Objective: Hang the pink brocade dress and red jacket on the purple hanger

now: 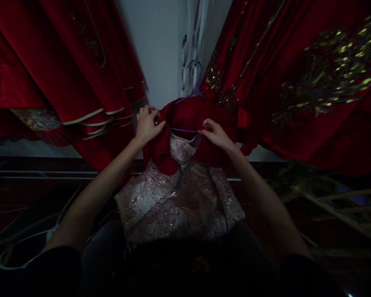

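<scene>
A red garment point(163, 152) hangs on a purple hanger point(200, 78), with its front parted. Below and inside it is a pale pink brocade garment point(188, 194) with a shiny raised pattern. My left hand point(150, 125) is closed on the red cloth at the left shoulder side. Opposite it, my right hand point(215, 134) pinches the red cloth by the right front edge, its fingertips at the end of the hanger's visible lower bar. What lies under the fingers of either hand is partly hidden.
Large red garments with gold trim point(92, 111) hang on the left, and others with gold sequins point(336, 66) on the right. Behind the hanger stand pale hanging straps or hangers point(193, 37) against a white wall point(160, 45). Dim wooden slats point(343, 202) lie at lower right.
</scene>
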The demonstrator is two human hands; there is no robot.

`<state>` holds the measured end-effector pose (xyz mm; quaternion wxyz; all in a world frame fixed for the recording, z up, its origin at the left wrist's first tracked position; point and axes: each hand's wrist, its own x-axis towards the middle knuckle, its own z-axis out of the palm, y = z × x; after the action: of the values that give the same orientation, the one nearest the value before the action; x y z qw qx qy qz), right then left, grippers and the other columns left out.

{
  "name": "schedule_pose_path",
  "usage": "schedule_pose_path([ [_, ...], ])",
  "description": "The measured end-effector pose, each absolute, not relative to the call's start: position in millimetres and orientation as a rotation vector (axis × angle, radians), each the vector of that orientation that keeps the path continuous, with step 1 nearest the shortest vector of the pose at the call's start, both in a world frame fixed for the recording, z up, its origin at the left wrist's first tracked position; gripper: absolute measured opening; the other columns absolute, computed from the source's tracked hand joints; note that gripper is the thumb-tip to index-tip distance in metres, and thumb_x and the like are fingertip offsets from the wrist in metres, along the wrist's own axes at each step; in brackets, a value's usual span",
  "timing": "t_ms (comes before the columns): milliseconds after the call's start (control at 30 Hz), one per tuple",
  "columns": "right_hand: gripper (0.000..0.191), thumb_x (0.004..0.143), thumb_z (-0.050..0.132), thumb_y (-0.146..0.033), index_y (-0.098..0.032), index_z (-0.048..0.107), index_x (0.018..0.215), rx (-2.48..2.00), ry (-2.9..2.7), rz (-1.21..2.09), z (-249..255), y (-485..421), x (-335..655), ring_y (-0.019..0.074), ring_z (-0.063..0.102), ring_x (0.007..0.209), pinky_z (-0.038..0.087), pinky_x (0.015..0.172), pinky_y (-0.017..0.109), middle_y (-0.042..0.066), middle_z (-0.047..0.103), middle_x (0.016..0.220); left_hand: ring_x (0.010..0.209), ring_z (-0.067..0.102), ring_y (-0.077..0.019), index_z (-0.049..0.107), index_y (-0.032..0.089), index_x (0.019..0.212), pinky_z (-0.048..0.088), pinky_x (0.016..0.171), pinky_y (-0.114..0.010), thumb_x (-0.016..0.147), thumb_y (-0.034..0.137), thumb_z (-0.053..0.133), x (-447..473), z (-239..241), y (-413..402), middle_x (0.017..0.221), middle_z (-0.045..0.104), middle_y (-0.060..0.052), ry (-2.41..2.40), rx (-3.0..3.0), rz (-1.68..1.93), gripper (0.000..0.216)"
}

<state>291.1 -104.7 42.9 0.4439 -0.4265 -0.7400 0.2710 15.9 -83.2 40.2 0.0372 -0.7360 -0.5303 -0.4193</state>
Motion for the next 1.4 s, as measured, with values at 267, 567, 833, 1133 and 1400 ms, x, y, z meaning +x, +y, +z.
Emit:
schedule_pose_path([
  [267,0.021,0.065,0.057,-0.027,-0.022,0.038,0.073,-0.86,-1.898,0.902,35,-108,278,0.0139,0.043,0.077,0.038,0.076,0.025,-0.003,0.041,0.075,0.081,0.055,-0.0221,0.054,0.019,0.077,0.042,0.075,-0.035,0.077,0.024,0.056,95,43,-103,0.081,0.059,-0.007,-1.258,-2.62,-1.223,0.006],
  [567,0.02,0.069,0.058,-0.025,-0.023,0.04,0.078,-0.748,-1.579,0.972,1,-93,279,0.0112,0.045,0.074,0.04,0.075,0.023,-0.005,0.043,0.077,0.072,0.058,-0.012,0.053,0.017,0.086,0.045,0.067,-0.024,0.066,0.014,0.066,102,20,-96,0.08,0.062,-0.001,-1.178,-2.861,-1.686,0.024],
  [833,0.019,0.073,0.055,-0.02,-0.024,0.04,0.082,-0.765,-1.651,0.752,1,-94,273,0.0111,0.045,0.073,0.044,0.073,0.025,-0.003,0.044,0.082,0.067,0.062,-0.0086,0.048,0.018,0.084,0.05,0.065,-0.021,0.063,0.019,0.078,107,0,-93,0.073,0.061,0.003,-1.298,-2.59,-2.394,0.036],
  [1133,0.029,0.074,0.063,-0.03,-0.024,0.044,0.095,-0.747,-1.626,0.821,-2,-101,272,0.0113,0.057,0.08,0.051,0.079,0.028,-0.001,0.054,0.094,0.072,0.065,-0.0106,0.058,0.014,0.081,0.052,0.069,-0.023,0.068,0.022,0.074,100,5,-98,0.081,0.068,-0.003,-1.287,-2.768,-2.147,0.021],
  [1400,0.031,0.075,0.067,-0.041,-0.024,0.053,0.096,-0.706,-1.546,0.89,-6,-106,273,0.0134,0.063,0.084,0.058,0.083,0.034,0.001,0.059,0.096,0.078,0.065,-0.0111,0.062,0.015,0.087,0.052,0.073,-0.023,0.075,0.02,0.066,93,19,-102,0.085,0.069,-0.002,-1.158,-2.868,-1.8,0.013],
])
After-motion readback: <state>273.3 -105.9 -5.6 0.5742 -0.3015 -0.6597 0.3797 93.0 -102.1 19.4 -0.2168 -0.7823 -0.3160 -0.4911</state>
